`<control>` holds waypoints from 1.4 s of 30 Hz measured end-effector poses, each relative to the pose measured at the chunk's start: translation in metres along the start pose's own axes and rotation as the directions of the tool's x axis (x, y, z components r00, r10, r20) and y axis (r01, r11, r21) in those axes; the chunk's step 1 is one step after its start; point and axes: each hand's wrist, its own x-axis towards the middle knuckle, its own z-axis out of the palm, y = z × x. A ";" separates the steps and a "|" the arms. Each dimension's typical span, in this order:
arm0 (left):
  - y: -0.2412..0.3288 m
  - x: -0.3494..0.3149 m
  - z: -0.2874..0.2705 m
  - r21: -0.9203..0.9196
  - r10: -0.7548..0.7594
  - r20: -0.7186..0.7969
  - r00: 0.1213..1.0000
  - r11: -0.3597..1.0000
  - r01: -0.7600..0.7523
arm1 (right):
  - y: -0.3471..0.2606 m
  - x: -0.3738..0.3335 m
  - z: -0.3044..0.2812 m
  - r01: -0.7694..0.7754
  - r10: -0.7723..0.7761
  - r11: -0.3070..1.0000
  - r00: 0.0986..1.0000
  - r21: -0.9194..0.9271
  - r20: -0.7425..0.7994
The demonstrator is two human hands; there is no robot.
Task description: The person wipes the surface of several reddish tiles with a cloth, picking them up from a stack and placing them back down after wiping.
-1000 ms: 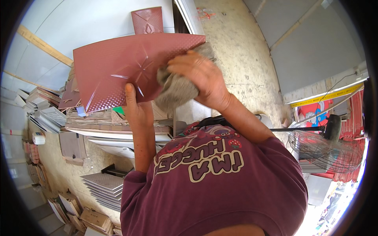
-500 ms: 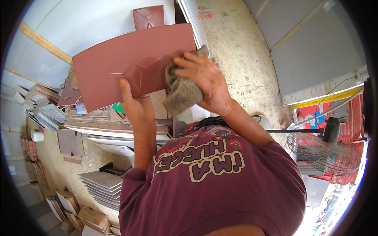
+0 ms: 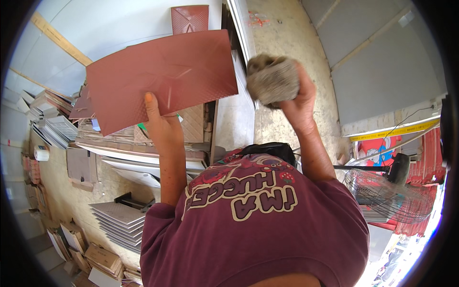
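A reddish-brown rectangular tile [image 3: 124, 76] with a raised star-like pattern is held up in front of me. My left hand [image 3: 162, 124] grips its near edge, thumb on the patterned face and fingers hidden underneath. Off the tile's right end, my right hand [image 3: 303, 103] is closed around a bunched grey-brown rag [image 3: 275, 81], slightly smeared by motion. A gap separates the rag from the tile. Beyond the tile's far edge, another reddish-brown tile [image 3: 190, 18] lies on a pale surface.
Stacked tiles and cardboard [image 3: 191, 129] lie below the held tile. A rack of grey tiles [image 3: 117, 215] stands on the floor at left, near cardboard boxes [image 3: 103, 258]. To the right are a wire-caged fan [image 3: 387, 193] and a yellow strip [image 3: 397, 125] along a ledge.
My right hand has moved the rag off the tile's face and away to the right. The tile remains in my left hand, with its right end now uncovered.
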 end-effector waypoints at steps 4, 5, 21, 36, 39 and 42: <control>-0.005 -0.015 0.012 -0.169 -0.119 0.143 0.982 0.975 0.143 | -0.015 0.028 0.004 0.226 -0.212 0.973 0.949 0.037 -0.233; -0.007 -0.022 0.015 -0.215 -0.143 0.163 0.976 0.960 0.177 | -0.016 0.037 0.010 0.321 -0.305 0.947 0.917 0.021 -0.258; -0.014 -0.018 0.010 -0.282 -0.305 0.232 0.924 0.888 0.364 | -0.020 -0.016 0.060 0.450 -0.432 0.892 0.812 0.049 0.393; 0.005 -0.006 0.010 -0.264 -0.043 0.079 0.996 0.962 0.062 | 0.046 -0.021 -0.013 -0.305 0.288 0.918 0.952 -0.254 -0.106; -0.002 -0.009 0.014 -0.222 -0.027 0.119 0.993 0.974 0.053 | 0.034 0.003 -0.021 -0.077 0.033 0.976 0.976 -0.202 -0.214; -0.011 -0.022 0.021 -0.280 -0.108 0.149 0.983 0.949 0.146 | 0.012 0.028 -0.011 0.253 -0.310 0.936 0.922 -0.245 -0.232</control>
